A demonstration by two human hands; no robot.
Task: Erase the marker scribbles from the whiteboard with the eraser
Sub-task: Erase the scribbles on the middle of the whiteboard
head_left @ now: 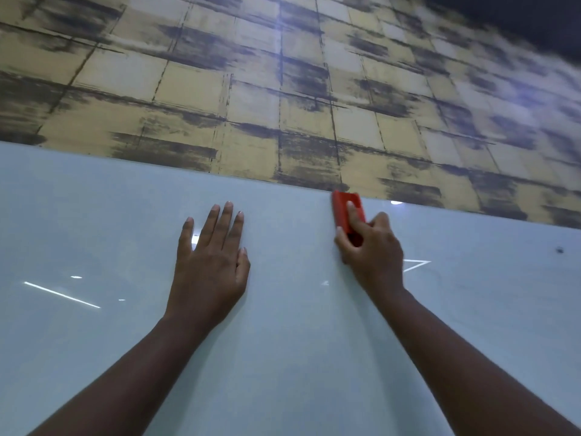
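The glossy whiteboard (94,215) fills the lower half of the head view. My right hand (372,250) grips a red eraser (345,209) and holds it against the board just below its top edge. My left hand (210,262) lies flat on the board with straight fingers, to the left of the eraser. A small dark mark (559,250) sits on the board at the far right. No other scribble is plain to see; bright streaks on the surface are light reflections.
Above the board runs a wall (283,89) covered in a yellow and dark grey checked pattern. The board's top edge (157,163) slants down from left to right across the view.
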